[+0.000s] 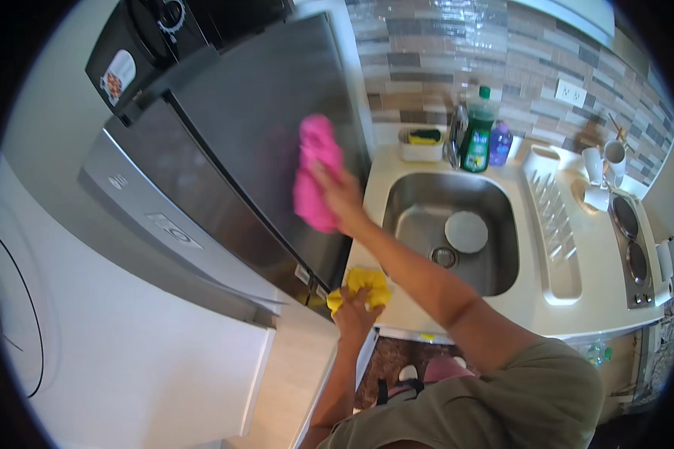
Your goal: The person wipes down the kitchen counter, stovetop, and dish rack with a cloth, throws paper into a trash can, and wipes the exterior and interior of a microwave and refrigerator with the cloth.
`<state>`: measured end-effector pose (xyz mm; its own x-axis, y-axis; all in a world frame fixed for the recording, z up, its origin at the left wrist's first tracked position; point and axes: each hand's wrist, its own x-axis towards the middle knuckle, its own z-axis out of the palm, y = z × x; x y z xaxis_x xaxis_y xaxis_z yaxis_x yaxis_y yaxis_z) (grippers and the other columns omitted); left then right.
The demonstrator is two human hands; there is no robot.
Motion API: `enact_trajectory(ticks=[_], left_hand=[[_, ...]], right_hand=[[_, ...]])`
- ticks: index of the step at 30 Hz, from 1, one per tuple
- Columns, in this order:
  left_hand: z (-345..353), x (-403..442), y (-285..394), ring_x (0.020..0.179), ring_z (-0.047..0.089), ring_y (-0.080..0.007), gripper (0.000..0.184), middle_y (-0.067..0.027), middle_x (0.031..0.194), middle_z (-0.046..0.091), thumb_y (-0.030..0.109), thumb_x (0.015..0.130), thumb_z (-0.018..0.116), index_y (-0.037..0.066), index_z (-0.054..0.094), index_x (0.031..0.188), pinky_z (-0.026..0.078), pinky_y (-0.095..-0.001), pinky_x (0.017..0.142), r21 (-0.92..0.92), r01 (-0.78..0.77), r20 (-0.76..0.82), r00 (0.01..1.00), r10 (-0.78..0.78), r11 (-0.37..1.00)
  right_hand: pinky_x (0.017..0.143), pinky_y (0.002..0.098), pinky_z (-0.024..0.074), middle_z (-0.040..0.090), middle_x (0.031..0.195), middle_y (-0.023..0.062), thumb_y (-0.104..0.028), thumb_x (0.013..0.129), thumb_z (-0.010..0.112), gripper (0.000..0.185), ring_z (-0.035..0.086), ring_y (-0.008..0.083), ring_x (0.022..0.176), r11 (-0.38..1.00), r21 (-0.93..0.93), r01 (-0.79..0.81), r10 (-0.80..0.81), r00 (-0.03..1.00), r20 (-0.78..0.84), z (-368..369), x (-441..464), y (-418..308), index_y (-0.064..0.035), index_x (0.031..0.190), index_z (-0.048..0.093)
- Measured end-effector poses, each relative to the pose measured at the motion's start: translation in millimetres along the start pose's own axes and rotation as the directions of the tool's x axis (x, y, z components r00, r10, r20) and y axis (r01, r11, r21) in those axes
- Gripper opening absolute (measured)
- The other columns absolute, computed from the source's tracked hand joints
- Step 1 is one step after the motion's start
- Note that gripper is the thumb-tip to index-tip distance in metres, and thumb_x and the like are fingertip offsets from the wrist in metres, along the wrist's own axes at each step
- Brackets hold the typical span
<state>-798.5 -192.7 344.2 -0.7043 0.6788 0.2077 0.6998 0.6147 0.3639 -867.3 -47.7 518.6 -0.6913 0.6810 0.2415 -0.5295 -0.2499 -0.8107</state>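
Note:
My right hand (341, 200) is closed on a bright pink cloth (316, 161), held flat against the dark grey side panel (254, 105) of a refrigerator. My right arm stretches across the counter corner to reach it. Lower down, my left hand (357, 314) grips a bunched yellow cloth (368, 283) beside the counter's front left corner, close to the fridge's edge. Part of each hand's fingers is hidden by cloth.
Right of the fridge, a steel sink (389, 217) holds a white round plate (466, 232). Behind it stand a faucet (457, 135), a green soap bottle (478, 138), a purple bottle (500, 144) and a sponge holder (421, 146). A dish rack (553, 224), cups (614, 157) and a cooktop (630, 247) are farther right.

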Motion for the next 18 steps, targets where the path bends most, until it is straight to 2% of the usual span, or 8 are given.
enact_trajectory(ticks=[1, 2, 8, 10, 13, 15, 16, 18], left_hand=[[-7, 0, 1, 0.089, 0.062, -0.0374, 0.06, -0.0229, 0.13, 0.041, 0.045, 0.06, 0.077, 0.021, 0.06, 0.112, 0.052, -0.0448, 0.069, -0.016, 0.026, 0.083, 0.996, -0.025, 1.0], [-13, 0, 3, 0.091, 0.061, -0.0388, 0.064, -0.0249, 0.135, 0.035, 0.049, 0.06, 0.076, 0.022, 0.059, 0.116, 0.052, -0.0453, 0.069, -0.032, 0.059, 0.164, 0.985, -0.053, 0.998], [-32, -11, 7, 0.09, 0.062, -0.0402, 0.068, -0.0262, 0.128, 0.041, 0.051, 0.065, 0.074, 0.018, 0.056, 0.121, 0.053, -0.0453, 0.071, -0.044, 0.037, -0.013, 0.999, -0.038, 0.998], [-48, -8, 15, 0.084, 0.063, -0.0384, 0.061, -0.0219, 0.122, 0.048, 0.044, 0.068, 0.074, 0.01, 0.059, 0.116, 0.053, -0.0429, 0.068, -0.033, 0.077, -0.064, 0.995, -0.079, 0.997], [-68, -16, 21, 0.082, 0.064, -0.0356, 0.051, -0.0181, 0.115, 0.053, 0.038, 0.07, 0.074, 0.008, 0.063, 0.11, 0.053, -0.042, 0.068, -0.105, 0.085, -0.166, 0.981, -0.102, 0.991], [-72, -21, 15, 0.078, 0.064, -0.0344, 0.046, -0.0154, 0.112, 0.055, 0.036, 0.071, 0.073, 0.007, 0.064, 0.107, 0.053, -0.0417, 0.065, -0.124, 0.055, -0.216, 0.973, -0.081, 0.991], [-74, -21, 12, 0.074, 0.064, -0.0333, 0.041, -0.0127, 0.11, 0.056, 0.034, 0.073, 0.072, 0.007, 0.064, 0.104, 0.053, -0.0415, 0.061, -0.14, 0.023, -0.259, 0.964, -0.059, 0.99], [-75, -20, 12, 0.073, 0.064, -0.0319, 0.038, -0.0116, 0.104, 0.058, 0.032, 0.074, 0.071, 0.007, 0.065, 0.101, 0.052, -0.0405, 0.061, -0.155, 0.029, -0.297, 0.952, -0.074, 0.988]], right_hand=[[0.088, 0.0334, 0.0418, 0.058, 0.107, 0.008, -0.028, 0.089, 0.059, 0.035, 0.054, 0.0188, 0.098, 0.802, -0.206, 0.56, -0.539, 0.828, 0.151, 35, 25, 1, -0.0049, 0.116, 0.056], [0.097, 0.0405, 0.0335, 0.05, 0.115, 0.0207, -0.022, 0.089, 0.057, 0.029, 0.045, 0.0367, 0.111, 0.483, -0.488, 0.727, -0.808, 0.585, 0.073, 74, 29, -16, -0.0056, 0.112, 0.054], [0.091, 0.0413, 0.039, 0.054, 0.111, 0.0212, -0.027, 0.093, 0.048, 0.035, 0.052, 0.0327, 0.106, 0.845, -0.298, 0.443, -0.513, 0.83, -0.221, 9, 37, 96, -0.0007, 0.116, 0.052], [0.077, 0.0382, 0.0465, 0.063, 0.094, 0.0155, -0.037, 0.094, 0.043, 0.044, 0.061, 0.0259, 0.089, 0.801, -0.438, -0.409, 0.112, 0.82, -0.561, -27, 60, 147, 0.0009, 0.11, 0.057], [0.062, 0.0398, 0.0473, 0.064, 0.08, 0.0148, -0.047, 0.092, 0.04, 0.054, 0.063, 0.0253, 0.074, 0.98, 0.196, -0.03, 0.122, 0.873, -0.472, -25, 136, 139, 0.0023, 0.103, 0.061], [0.061, 0.0413, 0.0456, 0.062, 0.079, 0.0207, -0.05, 0.091, 0.04, 0.058, 0.061, 0.0302, 0.07, 0.923, -0.36, 0.136, -0.293, 0.856, -0.427, -4, 206, 67, 0.0029, 0.101, 0.061], [0.069, 0.0446, 0.0438, 0.062, 0.085, 0.0252, -0.05, 0.091, 0.039, 0.059, 0.06, 0.0343, 0.08, 0.944, -0.319, 0.08, -0.169, 0.951, -0.26, 13, 225, 9, 0.0048, 0.101, 0.06], [0.085, 0.0429, 0.0404, 0.058, 0.103, 0.0278, -0.047, 0.092, 0.041, 0.059, 0.055, 0.0372, 0.098, 0.75, -0.516, 0.412, -0.531, 0.841, -0.1, 48, 265, -62, 0.0077, 0.109, 0.054]])
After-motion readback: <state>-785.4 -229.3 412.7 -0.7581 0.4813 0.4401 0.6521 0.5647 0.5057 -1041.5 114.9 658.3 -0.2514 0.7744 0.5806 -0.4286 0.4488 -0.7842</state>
